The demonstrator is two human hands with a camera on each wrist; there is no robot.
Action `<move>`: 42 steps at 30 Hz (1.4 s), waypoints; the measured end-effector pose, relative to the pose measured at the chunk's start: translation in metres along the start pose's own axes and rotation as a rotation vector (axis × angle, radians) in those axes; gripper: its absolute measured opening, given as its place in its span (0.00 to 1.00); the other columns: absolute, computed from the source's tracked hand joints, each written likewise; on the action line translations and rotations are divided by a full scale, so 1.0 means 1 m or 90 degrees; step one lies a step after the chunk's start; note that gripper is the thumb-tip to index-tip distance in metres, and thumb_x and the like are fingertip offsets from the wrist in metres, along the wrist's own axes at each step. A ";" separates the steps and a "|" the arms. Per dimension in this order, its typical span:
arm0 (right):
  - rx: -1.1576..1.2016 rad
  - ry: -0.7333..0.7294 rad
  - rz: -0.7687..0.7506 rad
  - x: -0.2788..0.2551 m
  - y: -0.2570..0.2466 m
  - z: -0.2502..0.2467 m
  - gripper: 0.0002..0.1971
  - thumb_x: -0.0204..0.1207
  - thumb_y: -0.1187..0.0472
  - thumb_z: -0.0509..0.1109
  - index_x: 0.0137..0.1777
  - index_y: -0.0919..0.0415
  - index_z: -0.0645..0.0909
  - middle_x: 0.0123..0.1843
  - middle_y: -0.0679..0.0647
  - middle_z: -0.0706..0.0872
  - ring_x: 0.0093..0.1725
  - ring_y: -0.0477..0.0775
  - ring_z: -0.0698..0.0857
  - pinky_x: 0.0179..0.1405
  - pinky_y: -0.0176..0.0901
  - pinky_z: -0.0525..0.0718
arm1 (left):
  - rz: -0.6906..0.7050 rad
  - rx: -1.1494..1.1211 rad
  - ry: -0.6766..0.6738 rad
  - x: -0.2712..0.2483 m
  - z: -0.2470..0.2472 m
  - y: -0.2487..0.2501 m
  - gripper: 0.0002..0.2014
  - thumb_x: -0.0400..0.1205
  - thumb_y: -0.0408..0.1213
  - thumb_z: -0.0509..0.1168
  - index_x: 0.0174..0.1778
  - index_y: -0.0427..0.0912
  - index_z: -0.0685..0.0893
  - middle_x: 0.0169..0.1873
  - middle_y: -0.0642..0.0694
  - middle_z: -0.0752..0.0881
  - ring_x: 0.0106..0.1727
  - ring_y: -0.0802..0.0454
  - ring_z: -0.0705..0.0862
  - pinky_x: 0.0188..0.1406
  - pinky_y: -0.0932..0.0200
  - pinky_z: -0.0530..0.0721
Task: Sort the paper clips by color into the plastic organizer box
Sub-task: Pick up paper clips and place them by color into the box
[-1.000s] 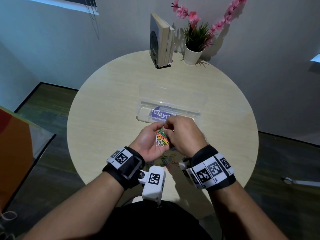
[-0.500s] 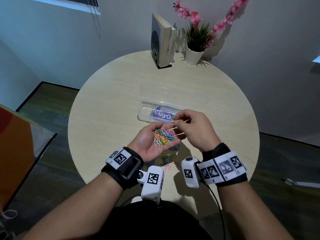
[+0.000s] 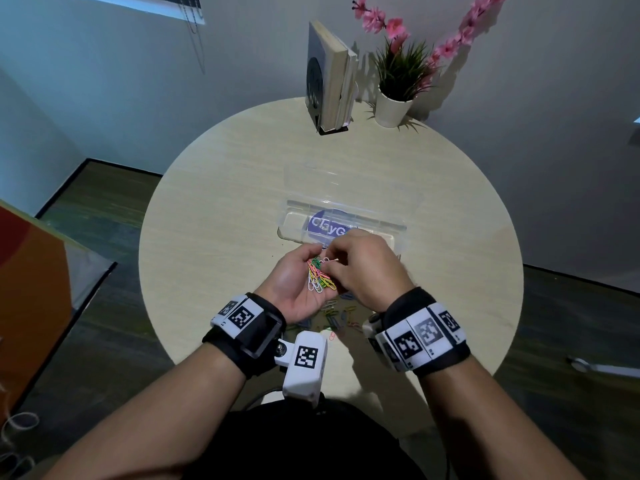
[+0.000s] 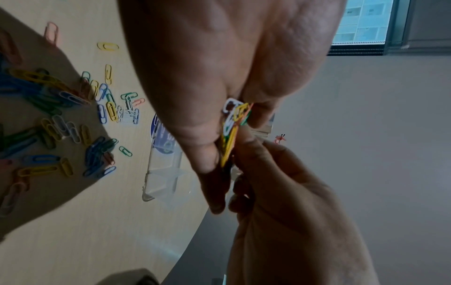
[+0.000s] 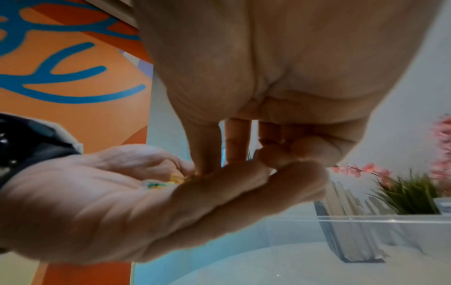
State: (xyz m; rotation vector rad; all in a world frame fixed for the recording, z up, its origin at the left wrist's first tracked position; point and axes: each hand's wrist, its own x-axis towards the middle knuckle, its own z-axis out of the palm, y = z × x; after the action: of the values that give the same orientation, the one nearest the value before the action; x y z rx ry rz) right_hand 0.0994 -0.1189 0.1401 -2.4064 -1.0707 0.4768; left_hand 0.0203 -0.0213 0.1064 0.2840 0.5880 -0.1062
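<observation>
My left hand (image 3: 308, 268) is held palm up over the table, fingers curled round a bunch of coloured paper clips (image 3: 320, 279). My right hand (image 3: 337, 263) reaches into that bunch from the right, and its fingertips pinch a pale clip (image 3: 331, 260). The left wrist view shows white, yellow and green clips (image 4: 231, 123) wedged between the fingers of both hands. The clear plastic organizer box (image 3: 346, 206) lies open just beyond the hands; what is inside it is hard to make out. More loose clips (image 3: 337, 317) are scattered on the table under the wrists, in several colours (image 4: 61, 125).
A round pale wooden table (image 3: 221, 202) carries a book in a black bookend (image 3: 330, 81) and a potted plant with pink flowers (image 3: 394, 98) at its far edge. An orange panel (image 3: 31, 289) stands on the floor at the left.
Half a second ago my right hand was lifted toward the box, away from the palm. It has come back down into the clips in my left palm. The left hand has barely moved.
</observation>
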 end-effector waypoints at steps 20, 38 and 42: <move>0.569 -0.016 0.111 -0.008 -0.005 -0.009 0.07 0.76 0.70 0.67 0.39 0.60 0.81 0.24 0.52 0.81 0.20 0.49 0.75 0.21 0.38 0.73 | 0.042 0.005 0.001 0.003 0.005 0.004 0.26 0.86 0.41 0.46 0.43 0.28 0.86 0.33 0.33 0.83 0.32 0.40 0.84 0.36 0.52 0.88; -0.146 -0.124 0.062 -0.001 -0.042 0.000 0.18 0.81 0.61 0.59 0.68 0.66 0.78 0.59 0.66 0.84 0.56 0.62 0.85 0.42 0.44 0.77 | 0.091 0.011 0.038 0.004 -0.003 0.006 0.24 0.85 0.43 0.46 0.65 0.33 0.81 0.61 0.33 0.84 0.62 0.39 0.82 0.66 0.48 0.75; -0.097 -0.070 0.034 -0.001 -0.035 -0.009 0.13 0.82 0.60 0.60 0.58 0.59 0.84 0.50 0.59 0.88 0.49 0.58 0.85 0.39 0.40 0.74 | 0.104 -0.028 0.027 0.003 -0.004 0.011 0.23 0.85 0.41 0.47 0.63 0.32 0.80 0.48 0.36 0.87 0.51 0.44 0.84 0.61 0.51 0.77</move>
State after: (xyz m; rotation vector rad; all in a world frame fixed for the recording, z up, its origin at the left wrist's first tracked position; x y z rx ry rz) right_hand 0.0821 -0.1013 0.1660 -2.5734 -1.1293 0.5699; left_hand 0.0224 -0.0092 0.1039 0.2917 0.6060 0.0706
